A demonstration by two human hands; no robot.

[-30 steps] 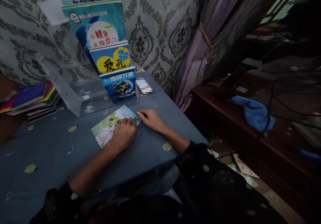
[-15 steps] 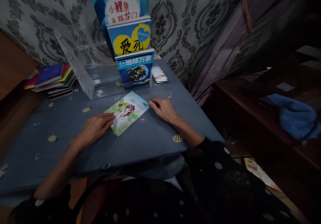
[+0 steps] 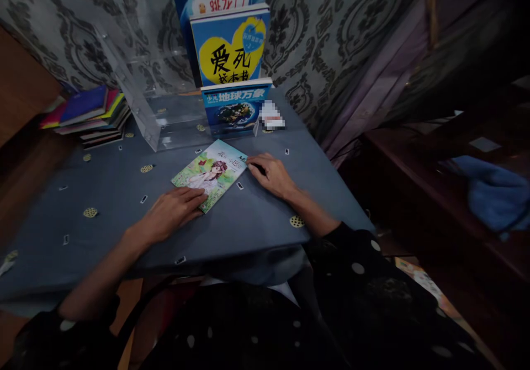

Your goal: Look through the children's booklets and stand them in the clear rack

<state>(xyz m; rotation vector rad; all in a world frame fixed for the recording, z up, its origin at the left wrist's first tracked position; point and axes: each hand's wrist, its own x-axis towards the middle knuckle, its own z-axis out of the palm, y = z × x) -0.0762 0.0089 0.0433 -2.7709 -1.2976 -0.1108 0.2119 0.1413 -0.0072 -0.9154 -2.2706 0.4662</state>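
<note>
A thin paperback book (image 3: 213, 172) with a drawn figure on a green and pale blue cover lies closed and slanted on the table. My left hand (image 3: 174, 212) is open, its fingers stretched out together over the book's lower edge. At the book's right corner, my right hand (image 3: 273, 176) has its thumb and curled fingers closed on the edge; the exact contact is small and dark.
A clear acrylic rack (image 3: 153, 135) holds upright books, with a blue earth-picture book (image 3: 232, 117) in front. Stacked notebooks (image 3: 85, 107) lie at the left of the blue tablecloth (image 3: 111, 188). A blue cloth (image 3: 494, 193) rests on dark furniture to the right.
My left hand has slid from the book's left side toward its lower edge, farther right. My right hand stays at the right corner. The camera view has shifted slightly.
</note>
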